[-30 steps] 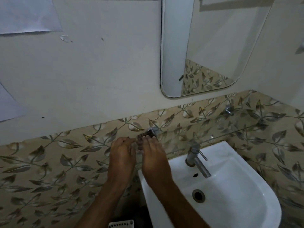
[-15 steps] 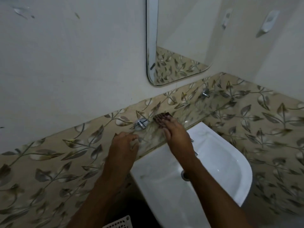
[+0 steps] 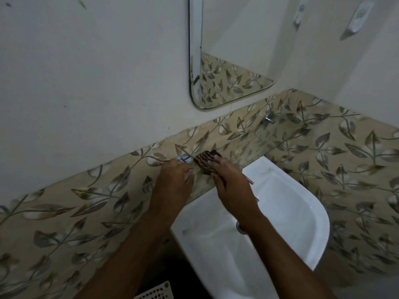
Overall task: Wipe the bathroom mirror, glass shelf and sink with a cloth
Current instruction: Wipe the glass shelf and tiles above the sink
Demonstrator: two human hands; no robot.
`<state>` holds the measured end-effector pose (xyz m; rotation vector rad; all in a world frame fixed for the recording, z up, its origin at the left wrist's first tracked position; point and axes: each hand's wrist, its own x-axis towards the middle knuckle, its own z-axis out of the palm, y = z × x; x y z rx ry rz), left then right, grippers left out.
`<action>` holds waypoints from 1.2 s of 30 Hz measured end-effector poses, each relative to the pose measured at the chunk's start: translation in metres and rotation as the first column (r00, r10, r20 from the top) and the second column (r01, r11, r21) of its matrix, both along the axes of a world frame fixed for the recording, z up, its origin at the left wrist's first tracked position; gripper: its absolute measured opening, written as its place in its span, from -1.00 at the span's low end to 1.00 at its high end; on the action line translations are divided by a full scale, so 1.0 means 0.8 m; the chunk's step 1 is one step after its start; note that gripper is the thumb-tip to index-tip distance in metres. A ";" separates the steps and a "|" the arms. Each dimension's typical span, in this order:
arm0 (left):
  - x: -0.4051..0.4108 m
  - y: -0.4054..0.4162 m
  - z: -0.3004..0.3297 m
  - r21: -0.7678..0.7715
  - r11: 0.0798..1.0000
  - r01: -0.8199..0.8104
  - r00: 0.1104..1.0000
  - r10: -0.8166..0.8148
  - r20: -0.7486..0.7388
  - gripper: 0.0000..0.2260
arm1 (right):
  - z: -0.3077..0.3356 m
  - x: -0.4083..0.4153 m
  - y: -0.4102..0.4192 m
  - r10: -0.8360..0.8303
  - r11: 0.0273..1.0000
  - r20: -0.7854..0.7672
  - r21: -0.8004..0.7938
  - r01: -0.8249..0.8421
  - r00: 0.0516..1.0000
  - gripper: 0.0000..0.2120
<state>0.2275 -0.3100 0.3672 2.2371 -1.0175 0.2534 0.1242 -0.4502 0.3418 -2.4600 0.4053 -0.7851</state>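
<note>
A dark brown patterned cloth (image 3: 205, 159) lies folded on the left part of the clear glass shelf (image 3: 259, 145), under the fingers of my right hand (image 3: 232, 182), which presses on it. My left hand (image 3: 173, 182) grips the shelf's left end, just below its chrome bracket (image 3: 183, 158). The white sink (image 3: 280, 212) sits below the shelf, and my right forearm crosses its basin and hides the tap. The mirror (image 3: 228, 50) hangs on the wall above, reflecting leaf tiles.
A second chrome bracket (image 3: 269, 118) holds the shelf's right end. Leaf-patterned tiles (image 3: 86, 212) cover the lower walls. A white perforated basket (image 3: 157, 292) shows at the bottom edge. White wall hooks (image 3: 358, 16) hang at the top right.
The view swung left and down. My right hand with the cloth slid along the shelf from the left bracket a little rightward and back; my left hand stayed at the shelf's left end.
</note>
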 end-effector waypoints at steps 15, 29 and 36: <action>0.033 -0.098 0.014 0.106 0.973 0.207 0.973 -0.194 -0.126 -0.73 | 0.028 0.017 -0.241 -0.376 0.923 -0.171 0.021 0.385 0.911 -0.66; 0.046 -0.149 -0.001 0.127 0.962 0.242 0.969 -0.233 -0.081 -0.74 | 0.030 -0.005 -0.246 -0.203 0.979 -0.216 -0.069 0.193 0.955 -0.67; 0.040 -0.159 -0.004 0.107 0.964 0.243 0.968 -0.248 0.038 -0.71 | 0.012 0.024 -0.306 -0.444 0.895 -0.244 -0.157 0.416 0.862 -0.60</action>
